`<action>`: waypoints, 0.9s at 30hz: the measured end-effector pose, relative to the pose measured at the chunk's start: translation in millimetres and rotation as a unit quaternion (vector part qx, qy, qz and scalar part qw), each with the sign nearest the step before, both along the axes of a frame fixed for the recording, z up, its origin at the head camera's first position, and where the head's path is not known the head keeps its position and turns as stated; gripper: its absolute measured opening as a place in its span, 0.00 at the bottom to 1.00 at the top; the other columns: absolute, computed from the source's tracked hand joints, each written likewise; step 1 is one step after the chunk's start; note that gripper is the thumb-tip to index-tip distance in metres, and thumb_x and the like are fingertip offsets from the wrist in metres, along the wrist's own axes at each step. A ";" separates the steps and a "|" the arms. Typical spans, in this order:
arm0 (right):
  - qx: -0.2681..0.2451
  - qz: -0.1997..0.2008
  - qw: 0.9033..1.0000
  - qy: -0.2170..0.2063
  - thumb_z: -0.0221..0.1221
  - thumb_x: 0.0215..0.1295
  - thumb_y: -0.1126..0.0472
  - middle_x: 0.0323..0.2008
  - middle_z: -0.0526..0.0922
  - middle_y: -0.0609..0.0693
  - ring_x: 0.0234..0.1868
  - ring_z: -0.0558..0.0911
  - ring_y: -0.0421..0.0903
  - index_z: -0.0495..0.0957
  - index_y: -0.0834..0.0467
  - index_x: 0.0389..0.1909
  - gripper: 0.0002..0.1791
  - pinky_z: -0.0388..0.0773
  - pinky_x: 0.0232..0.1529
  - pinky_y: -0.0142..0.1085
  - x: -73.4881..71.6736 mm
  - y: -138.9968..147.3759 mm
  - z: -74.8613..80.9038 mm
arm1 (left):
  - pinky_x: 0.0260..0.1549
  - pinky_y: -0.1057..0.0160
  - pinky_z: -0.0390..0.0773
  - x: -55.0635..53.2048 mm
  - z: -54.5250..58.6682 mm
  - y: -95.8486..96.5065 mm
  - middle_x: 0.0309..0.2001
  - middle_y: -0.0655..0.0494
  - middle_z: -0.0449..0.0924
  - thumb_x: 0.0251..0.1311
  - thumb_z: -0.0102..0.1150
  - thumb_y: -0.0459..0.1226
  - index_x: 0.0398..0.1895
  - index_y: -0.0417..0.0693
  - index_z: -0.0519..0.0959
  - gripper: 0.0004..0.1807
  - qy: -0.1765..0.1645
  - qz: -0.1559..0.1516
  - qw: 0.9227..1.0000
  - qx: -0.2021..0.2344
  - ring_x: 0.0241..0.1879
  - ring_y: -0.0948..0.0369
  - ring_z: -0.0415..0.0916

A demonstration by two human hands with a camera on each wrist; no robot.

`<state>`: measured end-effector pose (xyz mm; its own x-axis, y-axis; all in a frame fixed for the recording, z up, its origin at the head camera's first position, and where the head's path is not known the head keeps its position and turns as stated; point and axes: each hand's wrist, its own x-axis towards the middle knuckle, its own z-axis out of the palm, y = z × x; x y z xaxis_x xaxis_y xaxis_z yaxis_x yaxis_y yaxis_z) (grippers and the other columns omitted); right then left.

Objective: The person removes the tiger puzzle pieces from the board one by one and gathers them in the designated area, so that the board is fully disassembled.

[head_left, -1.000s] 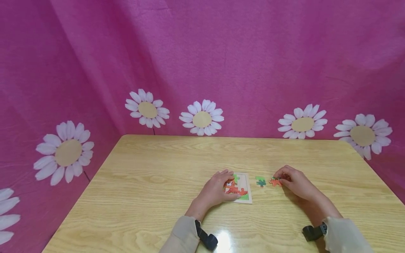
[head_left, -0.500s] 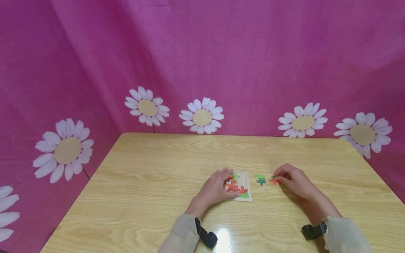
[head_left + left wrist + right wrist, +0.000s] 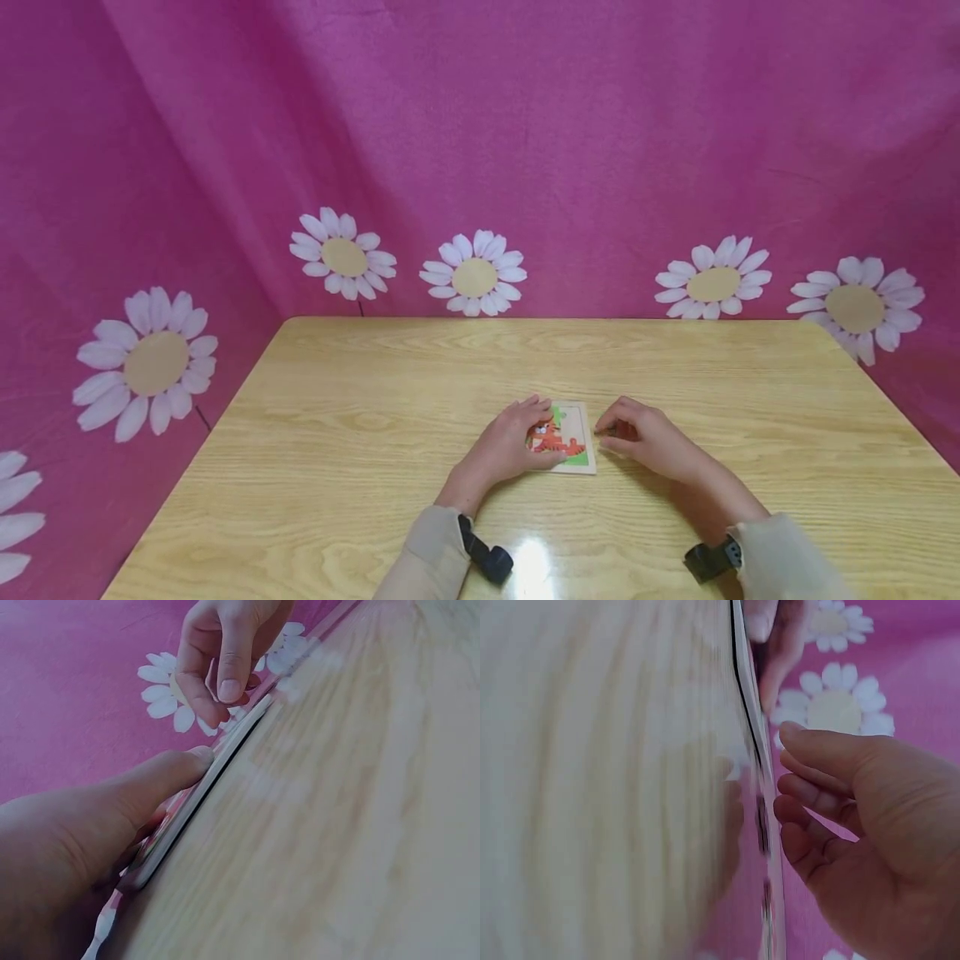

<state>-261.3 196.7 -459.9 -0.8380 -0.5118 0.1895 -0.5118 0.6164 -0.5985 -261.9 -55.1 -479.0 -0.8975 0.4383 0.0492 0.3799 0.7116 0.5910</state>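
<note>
A wooden jigsaw board (image 3: 591, 454) with an orange tiger picture (image 3: 574, 448) on green lies on the table. Its upper right part shows bare wood. My left hand (image 3: 497, 446) holds the board from its left side, with the thumb (image 3: 176, 774) over the front border and fingers at the far side, covering part of the picture. My right hand (image 3: 654, 443) hovers just right of the board, fingers loosely bent. The right wrist view shows nothing between its thumb (image 3: 832, 750) and fingers. Two thin dark shapes, like loose puzzle pieces (image 3: 763, 825) edge-on, lie below; the hand hides them in the head view.
The wood-grain table (image 3: 360, 417) stretches around both hands. A pink cloth (image 3: 570, 150) with white daisies hangs behind the table and to its left. Each wrist wears a black camera (image 3: 491, 564) on a strap.
My right hand has moved left from the orange piece toward the board and now covers where the two loose pieces lay. The left hand stays on the board.
</note>
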 end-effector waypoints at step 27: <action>0.052 0.055 0.997 -0.022 0.67 0.60 0.59 0.35 0.72 0.46 0.35 0.69 0.35 0.77 0.57 0.41 0.12 0.69 0.35 0.26 3.6 -33.8 4.7 | 0.73 0.49 0.60 -3.5 1.0 -6.3 0.73 0.63 0.64 0.57 0.66 0.53 0.69 0.54 0.70 0.37 0.006 -0.030 1.000 0.004 0.76 0.60 0.55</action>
<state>-257.7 162.9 -455.2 -0.7819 -0.6161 0.0949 -0.5544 0.6178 -0.5576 -265.4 -61.4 -478.0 -0.8690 0.4907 0.0637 0.4290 0.6829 0.5913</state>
